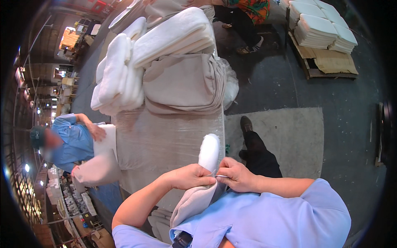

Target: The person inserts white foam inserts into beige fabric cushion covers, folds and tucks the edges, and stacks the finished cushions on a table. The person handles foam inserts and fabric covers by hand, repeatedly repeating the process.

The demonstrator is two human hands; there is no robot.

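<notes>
Pinching the baggy beige fabric cover (pixel 191 203) by its edge, left hand (pixel 192 176) beside right hand (pixel 237 175); presumably keeping it around the rounded white fluffy pad (pixel 209 151).

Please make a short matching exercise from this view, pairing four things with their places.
Things
1. Folded grey pile
2. Rounded white pad
3. Pale rectangle
4. Brown cardboard

Places
A. On the floor, right of the table
B. Beneath white stacks at the upper right
C. Just beyond the left hand and right hand, which grip grey cloth
D. On the table, beside fluffy white padding

Pairs: 1-D, 2-C, 3-A, 4-B
</notes>
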